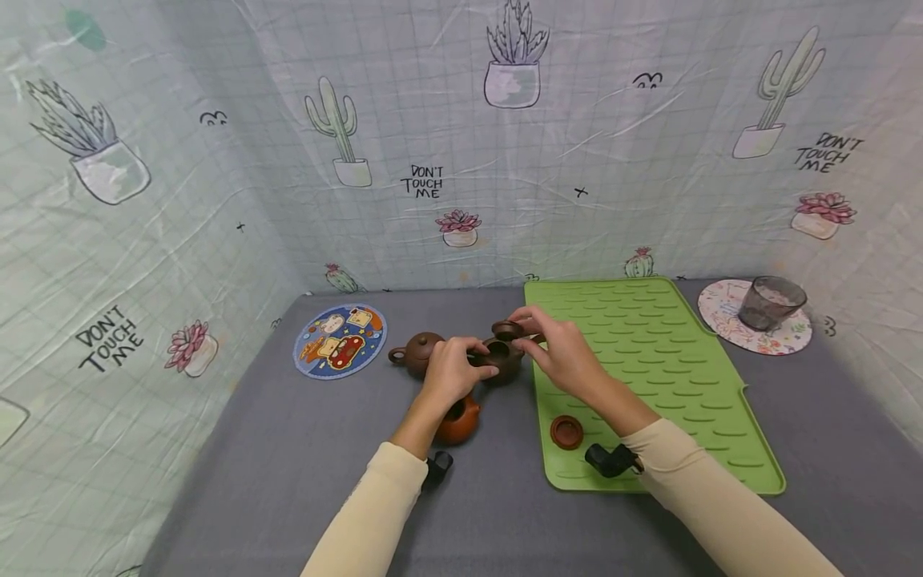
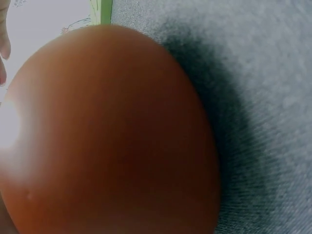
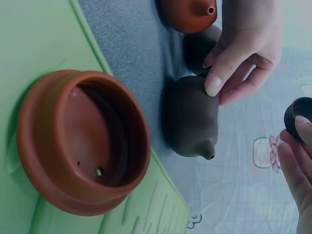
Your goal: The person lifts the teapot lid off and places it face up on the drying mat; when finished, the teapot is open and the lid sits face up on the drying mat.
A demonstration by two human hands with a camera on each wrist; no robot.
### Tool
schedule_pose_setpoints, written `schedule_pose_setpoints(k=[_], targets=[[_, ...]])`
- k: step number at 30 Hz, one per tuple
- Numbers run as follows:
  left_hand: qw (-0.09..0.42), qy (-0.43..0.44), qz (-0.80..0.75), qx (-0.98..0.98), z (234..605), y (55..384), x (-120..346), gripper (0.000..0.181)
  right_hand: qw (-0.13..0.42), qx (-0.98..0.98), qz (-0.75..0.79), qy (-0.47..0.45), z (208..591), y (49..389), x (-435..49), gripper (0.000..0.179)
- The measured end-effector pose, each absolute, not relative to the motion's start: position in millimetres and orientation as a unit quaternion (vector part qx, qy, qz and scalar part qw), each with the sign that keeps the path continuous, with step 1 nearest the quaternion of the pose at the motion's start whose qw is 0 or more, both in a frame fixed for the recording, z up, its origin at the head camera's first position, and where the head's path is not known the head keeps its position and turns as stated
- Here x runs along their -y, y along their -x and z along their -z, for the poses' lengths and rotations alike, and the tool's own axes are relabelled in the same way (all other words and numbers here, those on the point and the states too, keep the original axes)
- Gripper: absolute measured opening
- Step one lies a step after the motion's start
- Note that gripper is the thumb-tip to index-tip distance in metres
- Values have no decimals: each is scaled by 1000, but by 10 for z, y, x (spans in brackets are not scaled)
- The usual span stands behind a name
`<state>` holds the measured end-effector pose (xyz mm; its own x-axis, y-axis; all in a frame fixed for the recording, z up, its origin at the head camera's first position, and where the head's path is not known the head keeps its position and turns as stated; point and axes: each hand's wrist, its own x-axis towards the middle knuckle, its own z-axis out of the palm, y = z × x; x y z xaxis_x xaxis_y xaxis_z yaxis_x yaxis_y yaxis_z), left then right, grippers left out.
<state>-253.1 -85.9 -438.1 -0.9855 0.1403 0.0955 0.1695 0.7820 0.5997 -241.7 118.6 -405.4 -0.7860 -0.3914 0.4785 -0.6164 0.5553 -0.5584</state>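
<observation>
One uncovered dark teapot [image 1: 505, 371]: on the surface [image 1: 288, 481], near the green mat's [image 1: 642, 344] nine o'clock edge; spout toward two, long axis eight to two.
Left hand [image 1: 452, 370]: fingers grip its eight o'clock side, probably steadying it.
Right hand [image 1: 566, 353]: fingers pinch the dark lid [image 1: 508, 329], raised clear, apparently keeping the mouth uncovered.

A dark brown teapot [image 1: 505, 371] stands uncovered and upright toward the back edge of the desk [image 1: 303, 481], its round lid [image 1: 508, 330] held above it.
</observation>
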Motion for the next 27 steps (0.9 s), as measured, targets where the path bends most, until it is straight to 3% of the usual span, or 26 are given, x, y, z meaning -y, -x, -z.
schedule_pose_setpoints(k=[13,21,27], targets=[[21,86,313,946,4371,2550,856,29,177,852,-396,-292,3991,2356,-1223,38],[26,87,308,947,4367,2553,858,28,190,838,-413,-302,3972,2321,-1224,22],[24,93,306,947,4360,2549,853,28,191,834,-423,-298,3975,2308,-1252,21]])
